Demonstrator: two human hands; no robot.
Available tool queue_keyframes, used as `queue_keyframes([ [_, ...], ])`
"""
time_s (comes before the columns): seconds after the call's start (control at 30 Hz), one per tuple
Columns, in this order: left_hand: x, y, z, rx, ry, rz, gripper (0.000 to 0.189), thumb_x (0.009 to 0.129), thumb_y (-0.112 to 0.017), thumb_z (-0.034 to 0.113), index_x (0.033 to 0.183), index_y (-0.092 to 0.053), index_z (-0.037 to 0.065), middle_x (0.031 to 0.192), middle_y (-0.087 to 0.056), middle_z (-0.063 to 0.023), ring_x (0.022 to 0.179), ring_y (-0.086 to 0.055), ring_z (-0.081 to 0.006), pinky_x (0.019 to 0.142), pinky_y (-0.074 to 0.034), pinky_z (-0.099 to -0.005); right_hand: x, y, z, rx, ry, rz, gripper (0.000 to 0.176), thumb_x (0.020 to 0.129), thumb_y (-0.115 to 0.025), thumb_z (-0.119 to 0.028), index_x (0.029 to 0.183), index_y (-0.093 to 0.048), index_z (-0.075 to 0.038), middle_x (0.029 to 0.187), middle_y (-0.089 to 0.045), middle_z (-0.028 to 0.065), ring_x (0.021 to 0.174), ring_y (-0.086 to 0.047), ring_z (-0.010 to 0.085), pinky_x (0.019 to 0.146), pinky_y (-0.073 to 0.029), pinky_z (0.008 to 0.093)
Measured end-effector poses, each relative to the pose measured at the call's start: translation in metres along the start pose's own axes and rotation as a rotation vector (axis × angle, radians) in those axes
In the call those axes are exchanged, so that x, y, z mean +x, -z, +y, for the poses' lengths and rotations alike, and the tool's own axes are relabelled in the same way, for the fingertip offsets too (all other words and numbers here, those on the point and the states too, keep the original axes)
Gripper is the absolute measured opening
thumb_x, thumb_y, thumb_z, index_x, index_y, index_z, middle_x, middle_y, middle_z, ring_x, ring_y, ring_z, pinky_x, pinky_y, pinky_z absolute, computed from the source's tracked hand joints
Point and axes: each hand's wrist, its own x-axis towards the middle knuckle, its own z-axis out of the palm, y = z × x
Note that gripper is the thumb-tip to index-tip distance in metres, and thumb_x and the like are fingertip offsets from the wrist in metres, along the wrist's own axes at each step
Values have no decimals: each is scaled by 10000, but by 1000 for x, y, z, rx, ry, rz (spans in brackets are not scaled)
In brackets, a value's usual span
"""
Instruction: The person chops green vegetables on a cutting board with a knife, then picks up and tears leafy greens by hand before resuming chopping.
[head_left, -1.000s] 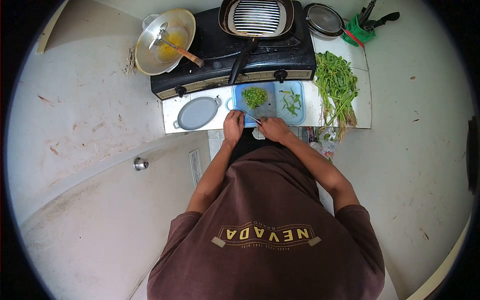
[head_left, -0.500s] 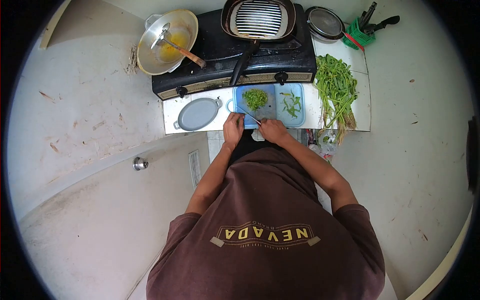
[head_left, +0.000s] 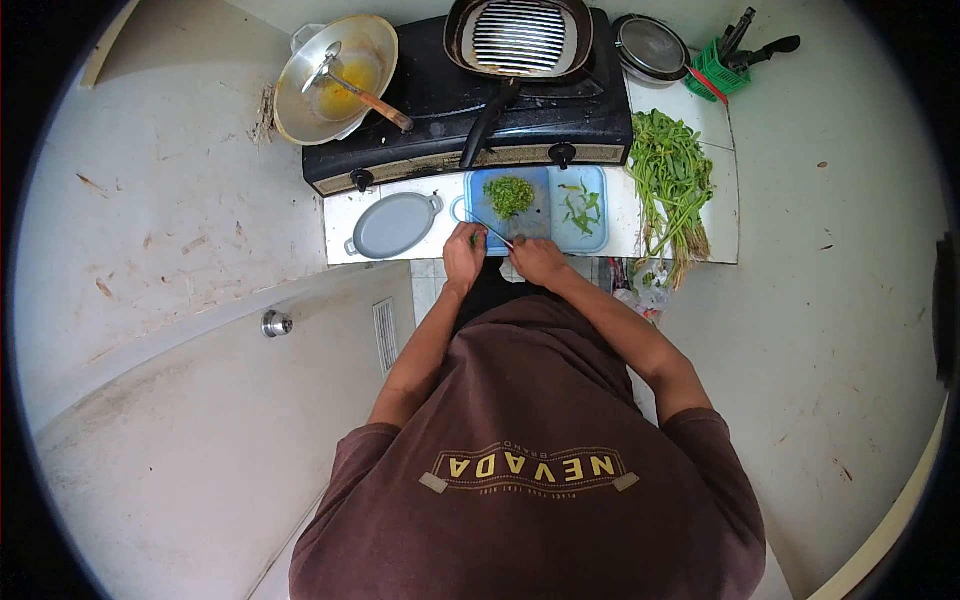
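Note:
My right hand [head_left: 537, 261] is wrapped round the handle of a knife [head_left: 490, 229], whose blade points to the upper left over the blue cutting board [head_left: 533, 222]. At the board's lower left edge, my left hand [head_left: 465, 255] has its fingers pressed together on a small bit of green [head_left: 478, 239], mostly hidden by the fingers. A pile of chopped greens [head_left: 509, 197] lies on the board above both hands. Some loose green leaves [head_left: 581, 207] rest in the lighter blue right-hand section.
Behind the board stands a black stove [head_left: 420, 125] with a wok [head_left: 338, 80] and a grill pan [head_left: 517, 38]. A grey oval plate [head_left: 394, 225] sits left, leafy greens [head_left: 672, 175] right. Back right are a strainer [head_left: 652, 47] and a green basket [head_left: 715, 72] with knives.
My left hand has shifted slightly, and a bit of green now shows at its fingertips. The knife and my right hand have moved slightly left.

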Motion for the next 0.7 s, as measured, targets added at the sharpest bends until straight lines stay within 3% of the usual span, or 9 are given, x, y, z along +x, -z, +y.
queue_keyframes([
  [0.2, 0, 1, 2, 5, 28, 4, 90, 903, -649, 68, 921, -721, 18, 905, -680, -158, 825, -669, -375, 757, -522, -432, 0, 7, -1, 1, -56, -81, 303, 982, -539, -251, 985, -625, 39, 833, -726, 228, 810, -730, 410, 763, -578, 517],
  [0.3, 1, -1, 2, -28, 80, 6, 95, 905, -647, 69, 918, -726, 19, 907, -684, -157, 823, -674, -370, 754, -525, -431, -8, 8, 5, 33, -37, -19, 354, 994, -534, -286, 992, -605, 61, 802, -706, 259, 778, -715, 434, 718, -573, 523],
  [0.4, 0, -2, 0, -1, 35, 24, 97, 908, -648, 71, 924, -731, 22, 907, -683, -156, 828, -674, -371, 755, -526, -435, -5, 15, 2, 26, -88, -70, 325, 987, -539, -265, 985, -642, 43, 864, -723, 243, 823, -724, 420, 781, -573, 522],
  [0.7, -6, -1, 1, 92, -8, -16, 97, 910, -654, 60, 960, -728, 21, 934, -670, -149, 855, -670, -374, 760, -533, -447, -8, 19, -6, 35, -39, -90, 329, 983, -540, -273, 986, -652, 36, 871, -716, 258, 828, -715, 437, 767, -566, 536],
])
